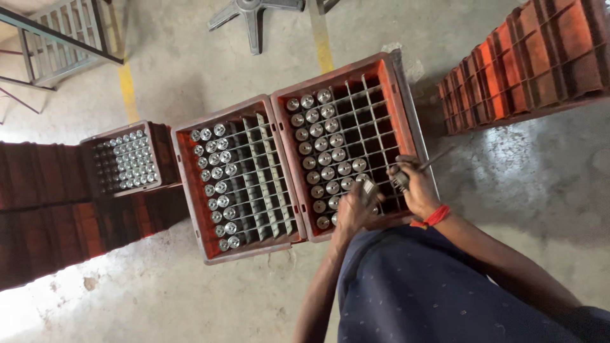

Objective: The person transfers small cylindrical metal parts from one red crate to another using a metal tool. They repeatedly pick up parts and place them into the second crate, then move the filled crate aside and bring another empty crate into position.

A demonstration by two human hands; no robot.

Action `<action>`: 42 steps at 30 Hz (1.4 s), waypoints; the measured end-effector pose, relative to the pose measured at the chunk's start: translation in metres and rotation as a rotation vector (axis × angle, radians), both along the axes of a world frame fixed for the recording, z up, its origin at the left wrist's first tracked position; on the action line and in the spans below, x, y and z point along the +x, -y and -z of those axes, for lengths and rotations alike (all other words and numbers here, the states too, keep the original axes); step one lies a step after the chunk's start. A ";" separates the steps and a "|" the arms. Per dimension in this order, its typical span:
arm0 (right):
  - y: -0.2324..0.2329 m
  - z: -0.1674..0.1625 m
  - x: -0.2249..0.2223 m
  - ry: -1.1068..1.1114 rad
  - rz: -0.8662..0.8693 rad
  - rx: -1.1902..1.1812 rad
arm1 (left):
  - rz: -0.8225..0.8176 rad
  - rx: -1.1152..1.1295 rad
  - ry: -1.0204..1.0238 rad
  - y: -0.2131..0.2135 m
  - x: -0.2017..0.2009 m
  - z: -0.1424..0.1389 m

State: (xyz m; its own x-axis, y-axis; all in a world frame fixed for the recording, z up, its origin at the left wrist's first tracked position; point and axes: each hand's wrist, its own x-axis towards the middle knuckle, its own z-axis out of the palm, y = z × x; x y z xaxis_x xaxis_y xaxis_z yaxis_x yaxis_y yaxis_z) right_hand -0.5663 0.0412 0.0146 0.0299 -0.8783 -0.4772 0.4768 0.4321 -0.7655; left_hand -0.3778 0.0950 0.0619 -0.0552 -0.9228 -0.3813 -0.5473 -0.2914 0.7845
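Left hand (351,213) pinches a small metal cylinder (369,188) low over the divided red crate (400,95), keeping it upright for a cell. Right hand (419,187) grips a thin tool (424,166) beside it.

One head-worn view, looking steeply down from standing height.

The camera faces the concrete floor (190,70) almost straight on, far enough up to take in both red divided crates (289,159) whole, with the person's left hand (351,213) and right hand (418,187) low in the frame over the nearer crate's edge. It is the only view, so nothing overlaps.
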 end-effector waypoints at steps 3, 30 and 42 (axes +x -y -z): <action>0.006 0.008 -0.015 0.089 0.160 0.056 | -0.104 -0.273 0.134 0.032 0.009 0.014; -0.078 0.047 0.014 0.012 0.015 0.137 | -0.460 -0.479 0.863 0.026 0.310 0.024; -0.058 -0.008 0.087 -0.003 -0.121 0.082 | -0.694 -0.208 -0.486 -0.042 0.118 0.016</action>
State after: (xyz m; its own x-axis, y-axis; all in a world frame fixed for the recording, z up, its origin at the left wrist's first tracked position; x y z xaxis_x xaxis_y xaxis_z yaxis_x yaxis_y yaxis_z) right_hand -0.4794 0.0991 0.0224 0.1319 -0.8262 -0.5477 0.4155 0.5478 -0.7262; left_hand -0.2601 0.1373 0.0464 0.4321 -0.8567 -0.2819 0.1100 -0.2602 0.9593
